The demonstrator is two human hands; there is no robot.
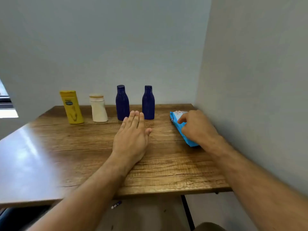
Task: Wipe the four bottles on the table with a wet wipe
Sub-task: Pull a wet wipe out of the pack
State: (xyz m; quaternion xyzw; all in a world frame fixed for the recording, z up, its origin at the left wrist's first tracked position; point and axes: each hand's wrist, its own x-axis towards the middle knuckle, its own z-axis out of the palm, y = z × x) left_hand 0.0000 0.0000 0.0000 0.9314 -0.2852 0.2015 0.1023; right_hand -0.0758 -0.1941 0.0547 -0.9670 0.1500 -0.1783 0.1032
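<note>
Along the back of the wooden table [50, 147] stand a yellow bottle [72, 106], a cream-white bottle [98, 108] and two dark blue bottles [122, 102] [148, 102], all upright. My left hand [132, 139] lies flat on the table with straight fingers, just in front of the two blue bottles and not touching them. A light blue wet wipe pack [177, 124] lies at the right. My right hand [195, 127] rests on top of this pack with curled fingers, its fingertips at the pack's upper face. No loose wipe shows.
Grey walls close the table at the back and along the right side [250, 97]. The table's near edge runs across the lower frame, with a black leg [187, 212] beneath. A small object [116, 205] lies on the floor below.
</note>
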